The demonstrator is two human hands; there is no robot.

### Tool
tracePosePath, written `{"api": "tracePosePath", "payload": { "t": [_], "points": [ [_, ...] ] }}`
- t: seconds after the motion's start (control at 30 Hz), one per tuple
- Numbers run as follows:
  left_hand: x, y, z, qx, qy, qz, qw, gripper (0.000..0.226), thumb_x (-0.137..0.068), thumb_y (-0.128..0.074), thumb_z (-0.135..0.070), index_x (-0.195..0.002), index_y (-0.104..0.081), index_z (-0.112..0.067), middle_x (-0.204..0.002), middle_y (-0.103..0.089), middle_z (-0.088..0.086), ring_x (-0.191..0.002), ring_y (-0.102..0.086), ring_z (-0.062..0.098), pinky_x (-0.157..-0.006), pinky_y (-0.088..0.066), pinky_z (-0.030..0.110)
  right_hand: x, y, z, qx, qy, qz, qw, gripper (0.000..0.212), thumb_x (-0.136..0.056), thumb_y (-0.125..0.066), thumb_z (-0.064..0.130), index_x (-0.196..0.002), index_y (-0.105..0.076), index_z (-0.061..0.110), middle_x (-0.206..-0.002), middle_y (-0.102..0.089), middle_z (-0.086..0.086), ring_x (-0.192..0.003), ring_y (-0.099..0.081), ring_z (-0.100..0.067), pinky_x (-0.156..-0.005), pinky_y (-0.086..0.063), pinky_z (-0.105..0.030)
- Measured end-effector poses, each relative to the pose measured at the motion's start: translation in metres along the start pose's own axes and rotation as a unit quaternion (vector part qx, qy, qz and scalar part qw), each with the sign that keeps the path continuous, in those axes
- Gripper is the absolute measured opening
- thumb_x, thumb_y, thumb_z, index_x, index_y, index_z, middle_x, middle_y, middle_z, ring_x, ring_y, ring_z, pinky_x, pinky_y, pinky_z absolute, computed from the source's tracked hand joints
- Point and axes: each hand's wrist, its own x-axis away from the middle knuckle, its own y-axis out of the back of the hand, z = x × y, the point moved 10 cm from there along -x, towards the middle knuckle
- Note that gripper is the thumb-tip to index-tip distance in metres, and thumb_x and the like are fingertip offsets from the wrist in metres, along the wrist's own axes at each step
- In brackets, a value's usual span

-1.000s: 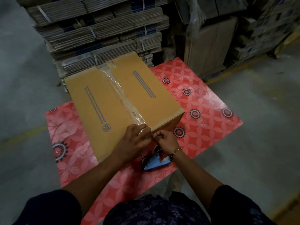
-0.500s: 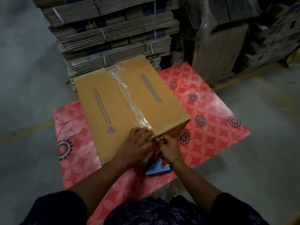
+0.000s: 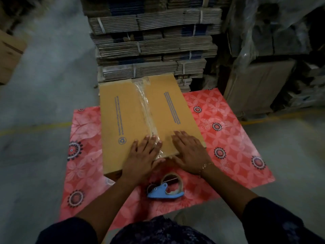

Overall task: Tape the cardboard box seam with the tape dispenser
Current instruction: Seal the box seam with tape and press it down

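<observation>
A brown cardboard box (image 3: 123, 120) with blue print lies on a red flowered mat (image 3: 228, 138). A strip of clear tape (image 3: 146, 110) runs along its middle seam from the far edge to the near edge. My left hand (image 3: 142, 159) lies flat on the box, fingers spread, over the near end of the tape. To the right of the seam, my right hand (image 3: 190, 152) rests flat on the other flap. Both hands hold nothing. The blue tape dispenser (image 3: 165, 188) with its roll lies on the mat just in front of the box, between my forearms.
Strapped bundles of flat cardboard (image 3: 154, 46) are stacked right behind the box. Plastic-wrapped cartons (image 3: 263, 67) stand at the back right. Another brown box (image 3: 8, 53) sits at the far left. Grey concrete floor with a yellow line (image 3: 35, 127) surrounds the mat.
Both hands let go of the tape end at the box's near corner and now press flat on the top. The box has turned straighter to me. The dispenser lies uncovered.
</observation>
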Motion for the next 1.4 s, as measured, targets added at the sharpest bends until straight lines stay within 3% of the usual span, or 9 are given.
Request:
{"api": "tracePosePath", "payload": {
  "t": [0.23, 0.37, 0.43, 0.53, 0.7, 0.8, 1.1, 1.27, 1.4],
  "points": [
    [-0.011, -0.002, -0.003, -0.071, -0.016, -0.04, 0.997, 0.071, -0.095, -0.042, -0.065, -0.151, -0.04, -0.021, -0.158, -0.046, 0.012, -0.144, -0.046, 0.033, -0.108, -0.044, 0.06, -0.016, -0.028, -0.011, 0.046, 0.073, 0.077, 0.993, 0.076, -0.095, -0.02, 0.068, -0.157, -0.017, 0.023, -0.167, -0.014, 0.001, -0.154, -0.01, -0.02, -0.121, -0.02, -0.047],
    [-0.007, -0.012, 0.001, -0.06, 0.005, 0.008, 0.998, 0.101, -0.073, -0.076, -0.055, -0.156, -0.029, -0.023, -0.165, -0.034, 0.009, -0.151, -0.034, 0.031, -0.116, -0.036, 0.059, -0.016, -0.03, -0.009, 0.037, 0.087, 0.084, 0.992, 0.086, -0.089, -0.017, 0.075, -0.157, -0.016, 0.023, -0.167, -0.013, 0.001, -0.154, -0.011, -0.021, -0.121, -0.019, -0.049],
    [0.001, -0.014, 0.001, -0.053, 0.004, 0.015, 0.998, 0.106, -0.073, -0.071, -0.058, -0.159, -0.021, -0.022, -0.169, -0.024, 0.009, -0.155, -0.025, 0.031, -0.12, -0.03, 0.059, -0.012, -0.034, -0.004, 0.038, 0.097, 0.101, 0.99, 0.096, -0.083, -0.019, 0.082, -0.158, -0.011, 0.023, -0.168, -0.007, 0.0, -0.154, -0.006, -0.023, -0.122, -0.014, -0.049],
    [0.009, 0.001, 0.006, -0.039, 0.029, -0.006, 0.999, 0.096, -0.084, -0.039, -0.076, -0.16, -0.022, -0.02, -0.168, -0.025, 0.009, -0.156, -0.022, 0.03, -0.12, -0.028, 0.058, -0.018, -0.022, 0.007, 0.039, 0.125, 0.085, 0.988, 0.1, -0.082, -0.021, 0.084, -0.157, -0.01, 0.019, -0.168, -0.009, -0.003, -0.154, -0.009, -0.024, -0.121, -0.014, -0.049],
    [0.014, 0.0, 0.01, -0.026, 0.078, -0.01, 0.997, 0.075, -0.097, -0.023, -0.07, -0.159, -0.026, -0.028, -0.167, -0.03, 0.004, -0.155, -0.027, 0.024, -0.121, -0.026, 0.057, -0.033, -0.026, 0.03, 0.048, 0.184, 0.096, 0.977, 0.102, -0.081, 0.008, 0.079, -0.157, -0.015, 0.014, -0.167, -0.014, -0.004, -0.154, -0.011, -0.022, -0.122, -0.016, -0.048],
    [0.012, 0.0, 0.01, -0.031, 0.078, -0.005, 0.996, 0.073, -0.099, -0.019, -0.067, -0.157, -0.032, -0.026, -0.165, -0.035, 0.005, -0.152, -0.033, 0.025, -0.119, -0.03, 0.057, -0.035, -0.034, 0.027, 0.048, 0.176, 0.086, 0.98, 0.091, -0.09, -0.01, 0.074, -0.156, -0.021, 0.013, -0.165, -0.022, -0.006, -0.152, -0.018, -0.022, -0.12, -0.023, -0.049],
    [0.012, -0.011, 0.014, -0.064, 0.073, -0.016, 0.995, 0.08, -0.09, -0.047, -0.064, -0.157, -0.029, -0.024, -0.166, -0.034, 0.006, -0.152, -0.033, 0.026, -0.116, -0.035, 0.058, -0.037, -0.046, 0.028, 0.078, 0.196, 0.076, 0.975, 0.085, -0.093, -0.027, 0.067, -0.156, -0.017, 0.011, -0.166, -0.017, -0.007, -0.153, -0.014, -0.024, -0.122, -0.02, -0.048],
    [0.014, -0.02, 0.013, -0.042, 0.077, 0.03, 0.996, 0.1, -0.085, -0.069, -0.047, -0.161, -0.008, -0.025, -0.172, -0.011, 0.004, -0.158, -0.011, 0.026, -0.123, -0.02, 0.059, -0.032, -0.052, 0.027, 0.085, 0.198, 0.126, 0.968, 0.098, -0.088, -0.057, 0.049, -0.157, 0.002, 0.014, -0.168, 0.003, -0.005, -0.154, 0.003, -0.023, -0.124, -0.008, -0.046],
    [0.019, -0.012, 0.011, -0.026, 0.063, 0.034, 0.997, 0.095, -0.09, -0.052, -0.063, -0.162, -0.005, -0.023, -0.172, -0.006, 0.005, -0.159, -0.007, 0.026, -0.124, -0.017, 0.058, -0.03, -0.043, 0.03, 0.045, 0.187, 0.119, 0.974, 0.098, -0.087, -0.043, 0.066, -0.157, 0.002, 0.014, -0.168, 0.004, -0.004, -0.154, 0.003, -0.021, -0.124, -0.007, -0.047]
  ]
}}
